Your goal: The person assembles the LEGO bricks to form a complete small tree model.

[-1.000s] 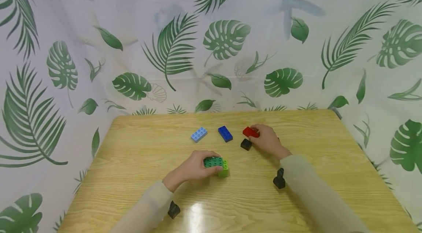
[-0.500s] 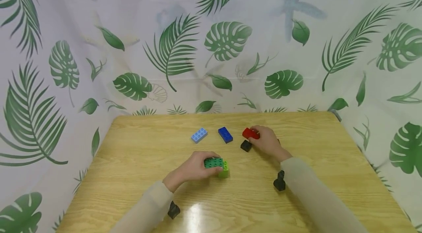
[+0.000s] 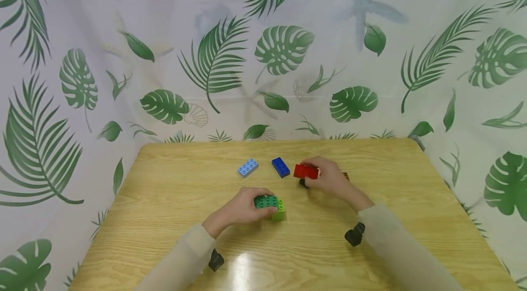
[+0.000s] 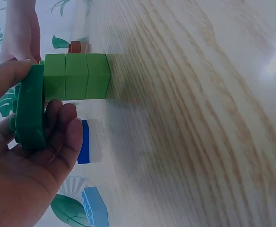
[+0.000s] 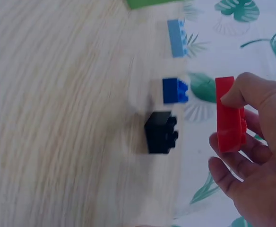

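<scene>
My left hand grips a dark green toy brick between thumb and fingers. One end of that brick sits against the top of a light green stack of three bricks standing on the table; the rest juts out sideways. Raised off the table, a red brick is pinched in my right hand. Just below it lies a small black brick, mostly covered in the head view by the red brick and hand.
A dark blue brick and a light blue brick lie toward the back of the wooden table. An orange-brown brick shows partly behind my right hand. A leaf-patterned cloth hangs behind the table.
My right hand has lifted the red brick and carried it slightly left and nearer, over the black brick. The left hand stays where it was with the dark green brick.
</scene>
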The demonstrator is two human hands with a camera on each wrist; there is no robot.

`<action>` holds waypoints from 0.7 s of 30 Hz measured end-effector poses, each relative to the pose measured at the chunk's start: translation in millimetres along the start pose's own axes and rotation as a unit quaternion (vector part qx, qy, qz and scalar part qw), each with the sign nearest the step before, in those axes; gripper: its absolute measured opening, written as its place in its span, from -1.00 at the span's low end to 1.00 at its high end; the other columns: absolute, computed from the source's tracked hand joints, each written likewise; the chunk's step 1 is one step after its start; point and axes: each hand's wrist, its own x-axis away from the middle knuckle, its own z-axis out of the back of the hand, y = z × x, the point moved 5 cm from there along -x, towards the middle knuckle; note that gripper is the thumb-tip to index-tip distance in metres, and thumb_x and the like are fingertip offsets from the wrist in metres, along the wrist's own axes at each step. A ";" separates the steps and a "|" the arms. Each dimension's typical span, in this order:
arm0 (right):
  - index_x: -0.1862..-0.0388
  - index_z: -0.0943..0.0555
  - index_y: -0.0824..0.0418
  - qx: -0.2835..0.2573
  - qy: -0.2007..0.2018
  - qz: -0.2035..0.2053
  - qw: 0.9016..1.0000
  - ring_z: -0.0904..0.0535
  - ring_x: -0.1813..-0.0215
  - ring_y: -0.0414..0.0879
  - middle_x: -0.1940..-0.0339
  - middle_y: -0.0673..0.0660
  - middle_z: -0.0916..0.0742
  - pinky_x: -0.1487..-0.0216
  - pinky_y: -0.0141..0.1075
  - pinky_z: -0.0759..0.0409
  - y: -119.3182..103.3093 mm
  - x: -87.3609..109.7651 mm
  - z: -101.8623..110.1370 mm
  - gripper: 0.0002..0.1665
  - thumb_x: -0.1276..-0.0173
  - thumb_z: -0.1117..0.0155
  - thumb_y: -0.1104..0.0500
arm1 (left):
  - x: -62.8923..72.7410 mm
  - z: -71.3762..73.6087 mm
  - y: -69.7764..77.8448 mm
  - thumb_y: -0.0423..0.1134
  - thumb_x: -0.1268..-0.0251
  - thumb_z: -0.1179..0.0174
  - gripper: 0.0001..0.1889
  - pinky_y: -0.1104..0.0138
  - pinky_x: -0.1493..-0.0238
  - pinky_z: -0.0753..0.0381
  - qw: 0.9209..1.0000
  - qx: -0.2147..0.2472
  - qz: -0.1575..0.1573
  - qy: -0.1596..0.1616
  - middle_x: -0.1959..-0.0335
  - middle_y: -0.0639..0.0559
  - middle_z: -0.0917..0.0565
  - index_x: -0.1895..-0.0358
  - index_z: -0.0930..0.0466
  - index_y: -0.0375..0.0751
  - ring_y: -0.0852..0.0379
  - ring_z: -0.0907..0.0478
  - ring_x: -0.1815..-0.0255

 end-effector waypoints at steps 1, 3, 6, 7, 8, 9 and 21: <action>-0.29 -0.65 0.29 0.000 -0.005 0.007 1.000 -0.63 0.00 0.08 -0.13 0.27 -0.74 0.03 -0.13 -0.62 -4.5 2.1 -0.3 -0.46 -0.32 -0.43 0.25 | -0.4 -0.1 -0.1 0.07 -0.47 -0.31 -0.51 0.34 -0.03 -0.61 1.000 -0.001 0.000 0.000 -0.12 0.00 -0.76 -0.30 -0.67 -0.12 0.22 -0.61 0.02; -0.28 -0.66 0.26 0.000 -0.013 0.017 1.000 -0.61 0.02 0.03 -0.10 0.22 -0.75 0.07 -0.18 -0.60 -12.7 6.2 -1.0 -0.49 -0.34 -0.44 0.25 | -0.8 -0.3 -0.5 0.07 -0.47 -0.31 -0.52 0.34 -0.03 -0.61 1.000 -0.001 0.000 0.000 -0.11 0.01 -0.76 -0.29 -0.67 -0.11 0.23 -0.61 0.03; -0.26 -0.67 0.23 -0.009 -0.024 0.026 0.999 -0.60 0.04 -0.01 -0.07 0.18 -0.75 0.08 -0.20 -0.63 -23.3 12.6 -3.4 -0.51 -0.34 -0.45 0.25 | -1.1 -0.6 -0.4 0.07 -0.47 -0.31 -0.53 0.36 0.00 -0.61 1.000 0.001 -0.004 0.000 -0.08 0.02 -0.77 -0.28 -0.68 -0.11 0.24 -0.60 0.06; -0.26 -0.67 0.22 -0.008 -0.029 0.031 0.999 -0.61 0.04 -0.03 -0.07 0.16 -0.75 0.07 -0.20 -0.65 -26.5 14.6 -4.5 -0.51 -0.34 -0.44 0.25 | -1.1 -0.6 -0.1 0.06 -0.46 -0.31 -0.53 0.36 0.02 -0.61 1.000 0.003 -0.007 0.000 -0.07 0.02 -0.77 -0.27 -0.68 -0.12 0.24 -0.60 0.07; -0.25 -0.68 0.21 -0.006 -0.032 0.037 0.999 -0.61 0.05 -0.04 -0.06 0.15 -0.76 0.07 -0.19 -0.66 -29.7 16.6 -5.7 -0.51 -0.33 -0.44 0.26 | -1.1 -0.5 0.0 0.06 -0.46 -0.32 -0.53 0.37 0.03 -0.61 1.000 0.003 -0.008 0.000 -0.05 0.02 -0.77 -0.27 -0.68 -0.12 0.24 -0.60 0.08; -0.24 -0.68 0.21 -0.005 -0.036 0.043 0.998 -0.62 0.05 -0.05 -0.05 0.15 -0.76 0.06 -0.18 -0.68 -33.0 18.5 -7.1 -0.52 -0.33 -0.44 0.26 | -1.1 -0.5 0.1 0.06 -0.46 -0.32 -0.53 0.37 0.04 -0.61 1.000 0.003 -0.009 0.001 -0.04 0.02 -0.77 -0.26 -0.68 -0.12 0.25 -0.60 0.09; -0.18 -0.70 0.16 -0.021 -0.070 0.100 0.992 -0.58 0.11 -0.18 0.03 0.05 -0.75 0.13 -0.30 -0.66 -51.0 34.4 -24.8 -0.56 -0.31 -0.43 0.31 | -1.2 -0.4 -0.2 0.05 -0.45 -0.32 -0.55 0.39 0.16 -0.62 1.000 0.006 -0.024 0.007 0.00 -0.03 -0.77 -0.23 -0.69 -0.16 0.25 -0.59 0.17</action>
